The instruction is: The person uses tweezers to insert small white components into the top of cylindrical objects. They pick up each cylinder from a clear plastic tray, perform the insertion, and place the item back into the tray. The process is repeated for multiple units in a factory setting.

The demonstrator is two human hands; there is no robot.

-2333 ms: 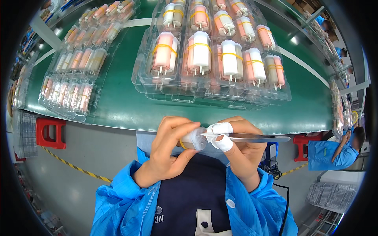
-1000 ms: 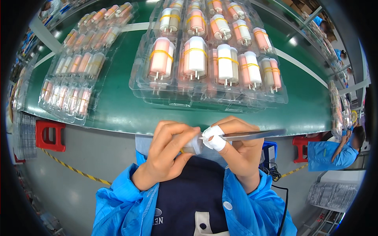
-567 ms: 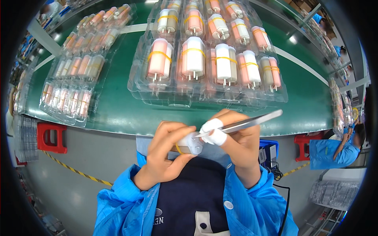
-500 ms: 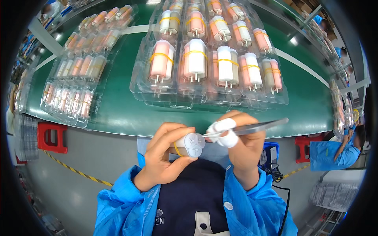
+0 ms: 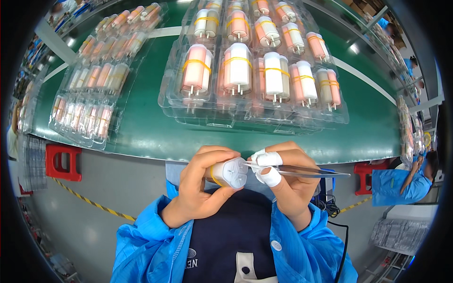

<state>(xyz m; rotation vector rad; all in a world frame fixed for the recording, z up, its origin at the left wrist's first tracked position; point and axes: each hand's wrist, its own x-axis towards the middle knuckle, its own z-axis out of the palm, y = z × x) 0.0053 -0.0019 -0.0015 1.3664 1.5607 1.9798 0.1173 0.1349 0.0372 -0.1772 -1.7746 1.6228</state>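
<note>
My left hand is closed round a bundle of white tubes bound by a yellow rubber band. The bundle's rounded three-lobed end faces right, with small pins on it. Between the thumb and fingers of my right hand is a pair of metal tweezers. Their tips touch or nearly touch the upper edge of the bundle's end; which, I cannot tell. White tape wraps the right thumb and a finger.
A stacked clear plastic tray holds banded pink, white and grey tube bundles on the green table. More filled trays stand at the left. Red stools flank the table's near edge. A person in blue sits at the right.
The tweezers' rear end has swung lower, so they lie flatter. The bundle's end has tipped slightly and moved a little to the right. Both hands keep their hold.
</note>
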